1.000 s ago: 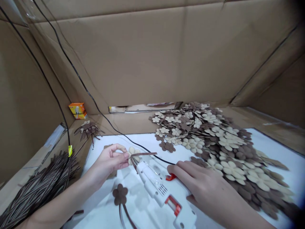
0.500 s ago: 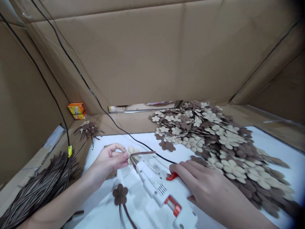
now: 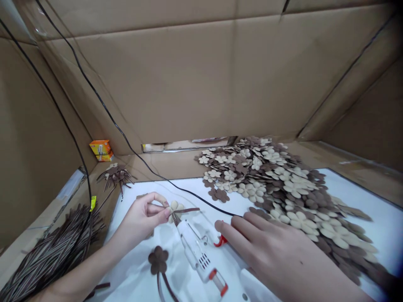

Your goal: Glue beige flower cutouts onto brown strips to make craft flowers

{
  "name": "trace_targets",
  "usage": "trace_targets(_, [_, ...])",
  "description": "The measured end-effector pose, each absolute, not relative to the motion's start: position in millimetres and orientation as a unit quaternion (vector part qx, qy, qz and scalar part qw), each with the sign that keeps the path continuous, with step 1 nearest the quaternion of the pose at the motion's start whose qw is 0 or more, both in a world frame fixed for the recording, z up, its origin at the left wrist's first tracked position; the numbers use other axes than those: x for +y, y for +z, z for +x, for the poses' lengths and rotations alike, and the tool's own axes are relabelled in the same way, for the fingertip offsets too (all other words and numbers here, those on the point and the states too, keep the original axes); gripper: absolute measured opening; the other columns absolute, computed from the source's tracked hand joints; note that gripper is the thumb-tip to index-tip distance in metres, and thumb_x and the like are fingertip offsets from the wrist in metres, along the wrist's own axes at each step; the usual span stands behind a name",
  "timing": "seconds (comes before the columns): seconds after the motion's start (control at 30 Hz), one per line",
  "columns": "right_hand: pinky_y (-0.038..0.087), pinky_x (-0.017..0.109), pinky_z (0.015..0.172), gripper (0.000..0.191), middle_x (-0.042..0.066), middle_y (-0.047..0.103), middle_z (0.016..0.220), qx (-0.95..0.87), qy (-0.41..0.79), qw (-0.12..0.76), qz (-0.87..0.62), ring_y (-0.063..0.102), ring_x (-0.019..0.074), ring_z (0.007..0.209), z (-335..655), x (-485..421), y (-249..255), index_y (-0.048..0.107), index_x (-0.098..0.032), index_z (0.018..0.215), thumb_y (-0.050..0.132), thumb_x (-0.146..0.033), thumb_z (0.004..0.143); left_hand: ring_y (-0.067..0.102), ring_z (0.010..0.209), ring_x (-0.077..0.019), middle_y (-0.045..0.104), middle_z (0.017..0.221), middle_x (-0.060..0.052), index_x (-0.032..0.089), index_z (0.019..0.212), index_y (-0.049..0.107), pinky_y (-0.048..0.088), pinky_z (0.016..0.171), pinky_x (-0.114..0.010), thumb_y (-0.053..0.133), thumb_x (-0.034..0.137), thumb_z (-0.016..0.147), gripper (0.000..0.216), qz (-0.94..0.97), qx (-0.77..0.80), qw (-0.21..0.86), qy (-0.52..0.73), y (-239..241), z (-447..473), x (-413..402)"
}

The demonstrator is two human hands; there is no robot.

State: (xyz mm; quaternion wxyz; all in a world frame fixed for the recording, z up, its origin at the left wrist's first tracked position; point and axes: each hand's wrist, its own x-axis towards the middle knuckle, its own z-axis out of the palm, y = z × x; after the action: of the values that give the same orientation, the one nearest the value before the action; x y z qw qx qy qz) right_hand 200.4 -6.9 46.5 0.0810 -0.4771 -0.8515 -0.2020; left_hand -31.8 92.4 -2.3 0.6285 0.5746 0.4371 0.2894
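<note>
My left hand (image 3: pixel 146 220) pinches a cream felt flower (image 3: pixel 176 206) between thumb and fingertips, just left of the middle. A thin brown ribbon (image 3: pixel 190 210) lies across the flower's centre and sticks out to the right. In my right hand (image 3: pixel 267 247) is a white glue gun (image 3: pixel 195 247) with a red trigger (image 3: pixel 221 240), my fingers closed about the trigger side. Its nozzle points at the flower's centre; whether it touches, I cannot tell. Below my left hand, a dark brown flower (image 3: pixel 158 260) with two ribbon tails lies on the white board (image 3: pixel 126 260).
A large heap of brown and cream flowers (image 3: pixel 292 184) spreads over the right side. At left lies a bundle of striped ribbons (image 3: pixel 53 251), with a small ribbon-and-flower cluster (image 3: pixel 116 174) behind it. An orange box (image 3: pixel 101 150) stands in the corner. A black cable (image 3: pixel 119 130) crosses the board.
The glue gun has shifted slightly left and turned, with its nozzle still at the flower. My left hand keeps its pinch on the flower. The whole view has tilted a little.
</note>
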Motion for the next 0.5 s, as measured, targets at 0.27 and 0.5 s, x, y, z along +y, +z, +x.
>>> trace_targets(0.27, [0.036, 0.031, 0.043, 0.037, 0.005, 0.062, 0.068, -0.807, -0.261, 0.100, -0.521, 0.056, 0.0225, 0.057, 223, -23, 40, 0.054, -0.021, 0.087, 0.045, -0.003, 0.056, 0.065, 0.068, -0.0170, 0.070, 0.072, -0.006, 0.016, 0.094, 0.053, 0.047, 0.059, -0.021, 0.067, 0.039, 0.069, 0.037, 0.641, 0.453, 0.535, 0.312, 26, -46, 102])
trace_targets(0.5, [0.047, 0.030, 0.052, 0.041, 0.007, 0.062, 0.072, -0.776, -0.281, 0.107, -0.555, 0.060, 0.0234, 0.068, 258, -1, 16, 0.056, -0.018, 0.096, 0.037, 0.004, 0.067, 0.065, 0.072, -0.0158, 0.068, 0.079, -0.006, 0.015, 0.094, 0.056, 0.051, 0.069, -0.027, 0.069, 0.035, 0.069, 0.035, 0.575, 0.449, 0.614, 0.302, 44, -72, 128])
